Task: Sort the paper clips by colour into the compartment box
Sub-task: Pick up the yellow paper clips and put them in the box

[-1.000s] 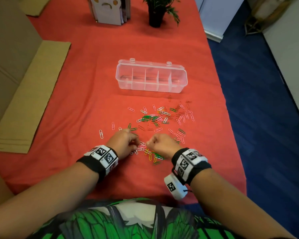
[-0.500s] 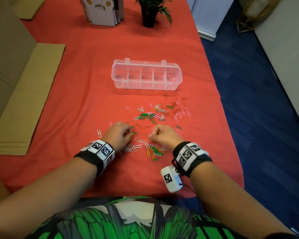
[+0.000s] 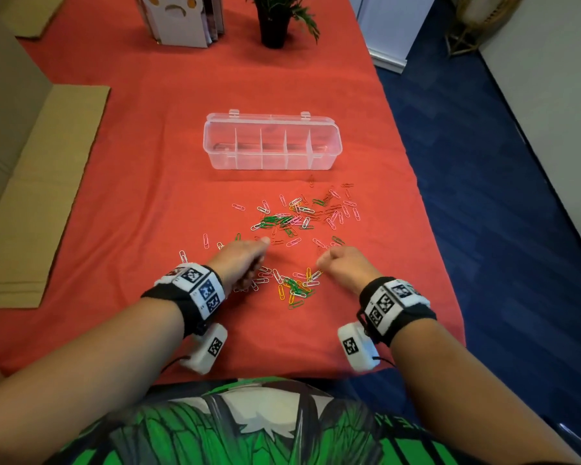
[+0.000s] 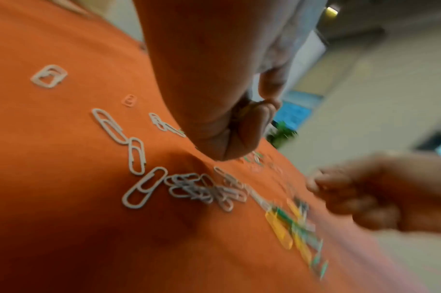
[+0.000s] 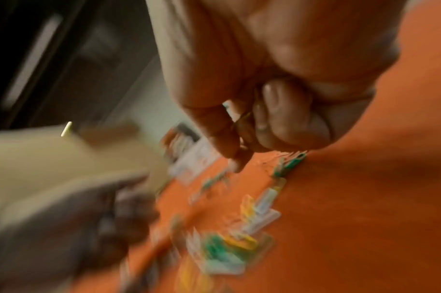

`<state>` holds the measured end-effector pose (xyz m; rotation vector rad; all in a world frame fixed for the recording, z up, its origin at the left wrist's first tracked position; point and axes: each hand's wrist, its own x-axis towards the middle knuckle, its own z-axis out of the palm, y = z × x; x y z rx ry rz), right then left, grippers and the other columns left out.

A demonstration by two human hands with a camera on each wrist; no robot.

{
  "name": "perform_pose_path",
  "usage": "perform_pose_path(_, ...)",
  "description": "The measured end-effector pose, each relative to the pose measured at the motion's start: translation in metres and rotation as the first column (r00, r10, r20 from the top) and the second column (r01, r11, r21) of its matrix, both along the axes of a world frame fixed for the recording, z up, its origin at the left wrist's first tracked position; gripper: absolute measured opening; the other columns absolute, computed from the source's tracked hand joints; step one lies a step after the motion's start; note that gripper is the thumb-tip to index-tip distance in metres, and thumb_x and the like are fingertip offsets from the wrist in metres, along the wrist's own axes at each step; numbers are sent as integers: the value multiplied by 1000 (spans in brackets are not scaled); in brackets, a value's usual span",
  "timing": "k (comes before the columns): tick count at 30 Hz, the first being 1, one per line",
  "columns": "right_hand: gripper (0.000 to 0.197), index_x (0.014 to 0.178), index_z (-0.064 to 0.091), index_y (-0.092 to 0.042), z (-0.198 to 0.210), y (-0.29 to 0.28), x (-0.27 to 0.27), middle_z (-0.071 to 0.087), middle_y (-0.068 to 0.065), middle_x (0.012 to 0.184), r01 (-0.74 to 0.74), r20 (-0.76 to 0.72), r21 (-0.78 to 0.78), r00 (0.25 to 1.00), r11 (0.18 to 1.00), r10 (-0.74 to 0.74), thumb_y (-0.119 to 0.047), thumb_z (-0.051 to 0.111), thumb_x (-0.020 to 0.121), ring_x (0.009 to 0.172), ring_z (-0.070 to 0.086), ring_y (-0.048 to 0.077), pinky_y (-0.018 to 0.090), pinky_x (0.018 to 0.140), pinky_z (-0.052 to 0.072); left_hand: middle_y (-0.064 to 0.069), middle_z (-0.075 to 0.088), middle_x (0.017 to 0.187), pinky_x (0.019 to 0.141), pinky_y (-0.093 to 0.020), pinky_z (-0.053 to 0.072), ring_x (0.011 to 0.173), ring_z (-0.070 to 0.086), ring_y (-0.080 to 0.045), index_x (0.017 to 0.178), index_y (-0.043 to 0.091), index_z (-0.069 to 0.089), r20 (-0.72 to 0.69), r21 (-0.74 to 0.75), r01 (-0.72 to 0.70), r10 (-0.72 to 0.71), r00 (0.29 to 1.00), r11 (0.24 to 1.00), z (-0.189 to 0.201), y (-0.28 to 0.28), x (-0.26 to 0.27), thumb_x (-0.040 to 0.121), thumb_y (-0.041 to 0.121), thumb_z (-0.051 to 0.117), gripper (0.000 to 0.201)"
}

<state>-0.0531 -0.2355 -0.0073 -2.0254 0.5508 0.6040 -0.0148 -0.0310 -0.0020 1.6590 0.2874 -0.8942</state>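
Note:
A clear compartment box (image 3: 272, 162) stands lid open on the red cloth, its sections holding no clips. Mixed paper clips (image 3: 302, 213) lie scattered in front of it, with a smaller yellow, green and white pile (image 3: 296, 286) nearer me. My left hand (image 3: 245, 260) hovers left of that pile, index finger stretched forward, other fingers curled. In the left wrist view the left hand (image 4: 229, 128) shows a pale streak in the curl, seemingly a clip, above white clips (image 4: 136, 156). My right hand (image 3: 346, 263) is a fist right of the pile. The right hand (image 5: 277, 119) pinches a thin wire clip.
Flattened cardboard (image 3: 41, 196) lies along the table's left side. A potted plant (image 3: 275, 25) and a white card stand (image 3: 182, 21) sit at the far end. The table's right edge drops to blue carpet (image 3: 483, 162).
Both hands rose from the near pile and drew apart. The left went forward with its index finger out, the right moved off to the right.

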Motion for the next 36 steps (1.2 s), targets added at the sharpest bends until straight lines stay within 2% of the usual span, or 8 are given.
perform_pose_path(1, 23, 64, 55, -20, -4, 2, -2, 56, -6, 66, -46, -2, -77, 999, 996, 46, -11, 55, 85, 65, 55, 10, 20, 61, 42, 4, 40, 53, 36, -12, 27, 34, 33, -4, 63, 19, 46, 55, 42, 70, -72, 996, 997, -3, -4, -4, 96, 33, 41, 37)
perform_pose_path(4, 26, 72, 54, -21, -11, 8, -11, 52, -4, 57, 29, -33, 3, 999, 1000, -29, -12, 43, 93, 39, 43, 8, 16, 37, 32, 4, 44, 61, 38, -13, 31, 36, 37, 1, 71, 21, 52, 134, 124, 282, -298, 945, 951, -9, -13, -13, 99, 19, 37, 32)
perform_pose_path(6, 31, 76, 53, -22, -10, 10, -15, 54, -3, 60, 52, -8, 61, 999, 997, -51, -7, 34, 96, 41, 40, 8, 16, 35, 29, 5, 46, 62, 48, -18, 33, 49, 41, -5, 70, 23, 53, 229, 272, 414, -476, 849, 869, -11, -15, -15, 97, 22, 40, 30)
perform_pose_path(13, 12, 90, 51, -20, -14, 9, -29, 58, -3, 76, -248, 54, -326, 959, 912, 280, -31, 52, 87, 83, 59, 22, 29, 74, 45, 4, 50, 75, 68, -29, 38, 77, 53, -20, 77, 21, 57, 361, 656, 388, -721, 592, 647, -21, -15, -24, 75, 36, 70, 20)
perform_pose_path(20, 19, 98, 52, -24, -4, -6, -18, 66, 5, 104, -224, 44, -500, 958, 836, 283, -15, 47, 82, 100, 61, 28, 31, 75, 44, 2, 49, 85, 70, -22, 38, 77, 49, -17, 92, 18, 66, 356, 601, 402, -682, 639, 691, -20, -6, -13, 71, 6, 68, 25)
perform_pose_path(25, 20, 103, 54, -19, -2, 14, -16, 62, 4, 112, -324, 71, -558, 899, 764, 433, -27, 51, 86, 105, 60, 27, 34, 80, 47, -2, 54, 89, 77, -23, 39, 84, 51, -16, 110, 27, 65, 422, 612, 413, -721, 550, 674, -15, -16, -13, 79, 26, 67, 31)
perform_pose_path(28, 26, 109, 47, -14, -7, 25, -19, 57, 9, 115, -373, 50, -593, 868, 714, 495, -25, 54, 87, 105, 60, 31, 39, 80, 48, -3, 55, 91, 80, -30, 44, 93, 57, -22, 102, 22, 66, 392, 658, 425, -764, 512, 622, -18, -22, -15, 81, 32, 64, 23)
perform_pose_path(36, 14, 94, 59, -14, -9, 9, 8, 67, 11, 102, -226, 50, -408, 962, 885, 269, -20, 50, 86, 99, 62, 28, 33, 84, 49, -10, 61, 99, 81, -33, 43, 95, 57, -29, 96, 16, 62, 444, 692, 196, -624, 642, 694, -16, -7, -1, 83, 17, 57, 14)
